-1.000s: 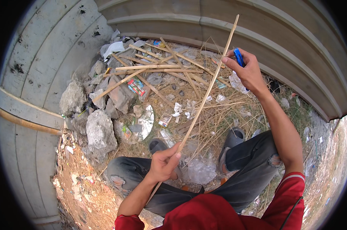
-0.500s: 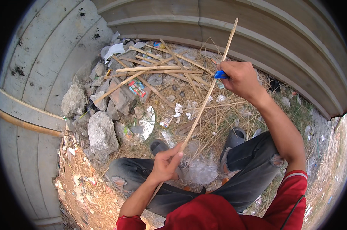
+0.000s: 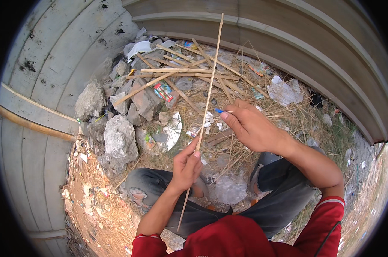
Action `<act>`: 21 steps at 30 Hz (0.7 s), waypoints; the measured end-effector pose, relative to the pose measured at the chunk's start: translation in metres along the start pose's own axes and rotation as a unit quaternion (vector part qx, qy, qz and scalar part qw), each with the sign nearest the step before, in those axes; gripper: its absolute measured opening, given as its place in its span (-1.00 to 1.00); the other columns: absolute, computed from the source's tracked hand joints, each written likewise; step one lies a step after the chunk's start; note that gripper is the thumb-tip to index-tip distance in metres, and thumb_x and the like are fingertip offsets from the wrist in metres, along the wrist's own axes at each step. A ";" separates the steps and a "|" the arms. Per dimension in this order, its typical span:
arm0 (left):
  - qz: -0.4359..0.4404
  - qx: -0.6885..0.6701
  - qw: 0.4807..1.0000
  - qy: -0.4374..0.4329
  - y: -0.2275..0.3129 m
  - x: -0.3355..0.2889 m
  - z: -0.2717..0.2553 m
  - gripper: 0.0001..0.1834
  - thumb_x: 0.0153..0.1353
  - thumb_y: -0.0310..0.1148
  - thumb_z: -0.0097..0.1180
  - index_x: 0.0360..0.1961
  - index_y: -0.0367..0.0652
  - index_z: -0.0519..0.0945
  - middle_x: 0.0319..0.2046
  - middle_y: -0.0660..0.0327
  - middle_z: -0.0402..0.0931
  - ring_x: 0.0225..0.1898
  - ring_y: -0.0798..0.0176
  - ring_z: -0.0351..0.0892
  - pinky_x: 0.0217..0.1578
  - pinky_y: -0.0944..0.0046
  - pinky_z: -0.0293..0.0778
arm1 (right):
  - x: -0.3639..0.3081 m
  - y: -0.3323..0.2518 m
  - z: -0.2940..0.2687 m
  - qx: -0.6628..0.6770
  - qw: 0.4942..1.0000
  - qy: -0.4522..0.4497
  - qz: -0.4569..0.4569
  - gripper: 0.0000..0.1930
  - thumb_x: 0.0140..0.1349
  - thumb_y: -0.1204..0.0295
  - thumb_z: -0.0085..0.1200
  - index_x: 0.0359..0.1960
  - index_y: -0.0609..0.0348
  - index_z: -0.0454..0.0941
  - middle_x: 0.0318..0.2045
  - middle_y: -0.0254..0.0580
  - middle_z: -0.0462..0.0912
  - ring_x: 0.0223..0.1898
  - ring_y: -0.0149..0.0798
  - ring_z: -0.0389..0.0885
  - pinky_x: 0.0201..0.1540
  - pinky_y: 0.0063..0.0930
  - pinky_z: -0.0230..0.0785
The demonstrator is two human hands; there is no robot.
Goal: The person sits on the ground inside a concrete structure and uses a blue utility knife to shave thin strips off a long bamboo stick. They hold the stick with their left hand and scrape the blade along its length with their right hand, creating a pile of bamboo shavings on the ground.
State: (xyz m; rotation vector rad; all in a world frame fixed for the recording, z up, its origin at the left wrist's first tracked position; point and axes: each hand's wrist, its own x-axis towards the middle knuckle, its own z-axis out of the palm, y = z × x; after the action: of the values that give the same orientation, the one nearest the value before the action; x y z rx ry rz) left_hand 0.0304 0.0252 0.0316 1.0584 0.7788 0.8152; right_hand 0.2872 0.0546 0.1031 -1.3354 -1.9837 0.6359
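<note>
A long, thin bamboo strip slants up and away from my lap, its lower end over my dark trousers. My left hand is closed around it below the middle, thumb pressed along it. A little to the right, my right hand is closed on a small blue cutter; most of it is hidden by the fingers. The cutter's blue end points at the strip, with a gap between them. Farther off, a loose pile of cut bamboo strips lies crisscrossed on the ground.
Grey rocks and rubble stand at the left. Metal sheet walls close off the back and left side. Dry grass, white scraps and a clear plastic bag litter the ground between and beyond my feet.
My right hand has come down and nearer with the cutter, away from the strip's upper part. The strip stands steeper, its far end swung left, and my left hand grips it slightly farther forward.
</note>
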 end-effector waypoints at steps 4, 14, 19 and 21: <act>-0.014 0.010 1.000 -0.004 0.000 0.002 0.002 -0.47 0.50 -0.44 -0.19 0.46 -0.26 0.23 -0.67 0.42 0.18 -0.74 0.54 0.08 -0.71 0.46 0.11 | -0.012 -0.007 0.016 0.003 0.997 -0.072 0.021 -0.61 0.47 0.18 -0.05 -0.17 0.38 0.48 -0.44 0.32 0.60 -0.32 0.34 0.61 -0.22 0.14 0.43; -0.015 0.011 1.000 -0.003 0.002 0.004 0.009 -0.50 0.52 -0.40 -0.20 0.44 -0.26 0.28 -0.70 0.38 0.16 -0.77 0.52 0.05 -0.74 0.46 0.11 | -0.021 -0.016 0.038 -0.031 0.987 -0.153 0.047 -0.52 0.47 0.02 -0.07 -0.19 0.31 0.48 -0.58 0.22 0.61 -0.45 0.35 0.63 -0.35 0.18 0.48; -0.037 -0.040 0.998 -0.006 -0.007 -0.004 0.006 -0.50 0.52 -0.47 -0.18 0.45 -0.24 0.28 -0.67 0.44 0.12 -0.73 0.56 0.01 -0.69 0.44 0.05 | -0.004 0.004 0.032 -0.111 0.985 -0.092 0.091 -0.50 0.48 0.01 -0.09 -0.20 0.32 0.51 -0.57 0.22 0.61 -0.42 0.34 0.64 -0.33 0.18 0.47; -0.048 -0.037 0.998 -0.026 -0.007 -0.015 0.005 -0.50 0.51 -0.50 -0.17 0.45 -0.23 0.28 -0.66 0.47 0.11 -0.70 0.58 0.00 -0.67 0.44 0.03 | 0.008 0.029 0.020 -0.109 0.987 -0.042 0.108 -0.50 0.48 0.01 -0.10 -0.21 0.31 0.52 -0.58 0.21 0.61 -0.43 0.34 0.64 -0.33 0.18 0.47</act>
State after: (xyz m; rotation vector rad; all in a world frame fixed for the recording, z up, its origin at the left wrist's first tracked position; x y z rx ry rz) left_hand 0.0287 0.0080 0.0287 0.9642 0.7444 0.7266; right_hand 0.2880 0.0717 0.0711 -1.6992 -2.0376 0.5955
